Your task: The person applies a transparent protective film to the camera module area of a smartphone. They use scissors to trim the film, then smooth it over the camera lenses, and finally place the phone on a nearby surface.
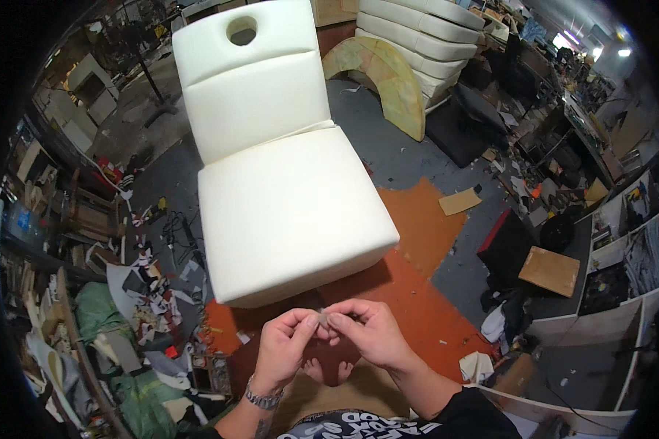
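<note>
Grey piece (323,320) lies between fingertips (335,319); left hand (286,342) and right hand (375,335) pinch it.

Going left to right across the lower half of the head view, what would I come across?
Green sacking, left hand, small greyish item pinched at the fingertips, right hand, pale crumpled piece, tan board.

A small, greyish piece (323,320) of unclear material is held aloft in the frame's lower middle, mostly covered, its full shape hidden.
</note>
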A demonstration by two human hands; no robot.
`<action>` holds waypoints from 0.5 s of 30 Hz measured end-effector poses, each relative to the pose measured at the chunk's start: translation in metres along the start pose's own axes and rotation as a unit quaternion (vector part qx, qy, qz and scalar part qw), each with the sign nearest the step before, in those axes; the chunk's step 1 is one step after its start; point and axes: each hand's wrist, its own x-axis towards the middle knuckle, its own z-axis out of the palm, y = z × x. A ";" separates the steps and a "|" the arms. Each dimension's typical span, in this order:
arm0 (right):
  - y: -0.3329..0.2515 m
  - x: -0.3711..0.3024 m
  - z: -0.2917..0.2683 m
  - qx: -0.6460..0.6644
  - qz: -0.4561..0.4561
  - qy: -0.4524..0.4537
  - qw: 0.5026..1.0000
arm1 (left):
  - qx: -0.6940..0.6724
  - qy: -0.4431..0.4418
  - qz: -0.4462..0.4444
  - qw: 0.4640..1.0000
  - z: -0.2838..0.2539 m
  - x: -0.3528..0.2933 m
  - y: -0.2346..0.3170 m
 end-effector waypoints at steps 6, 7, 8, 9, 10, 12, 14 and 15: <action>0.117 0.021 -0.055 0.058 -0.076 -0.036 0.995 | -0.015 -0.069 0.081 0.994 -0.044 0.032 -0.120; 0.134 0.021 -0.062 0.045 -0.100 -0.029 0.994 | -0.015 -0.073 0.096 0.993 -0.046 0.031 -0.135; 0.148 0.017 -0.065 0.034 -0.120 -0.021 0.992 | -0.002 -0.052 0.103 0.993 -0.046 0.027 -0.149; 0.159 0.014 -0.066 0.021 -0.126 -0.011 0.992 | 0.004 -0.030 0.107 0.994 -0.044 0.023 -0.159; 0.163 0.014 -0.066 0.008 -0.133 -0.002 0.991 | 0.009 -0.009 0.113 0.994 -0.042 0.021 -0.163; 0.162 0.017 -0.066 -0.052 -0.116 0.017 0.992 | 0.078 0.018 0.138 0.987 -0.039 0.023 -0.161; 0.153 0.026 -0.065 -0.081 -0.170 0.002 0.982 | 0.114 0.049 0.155 0.980 -0.037 0.032 -0.154; 0.148 0.034 -0.065 -0.106 -0.167 0.010 0.980 | 0.141 0.044 0.209 0.967 -0.038 0.039 -0.150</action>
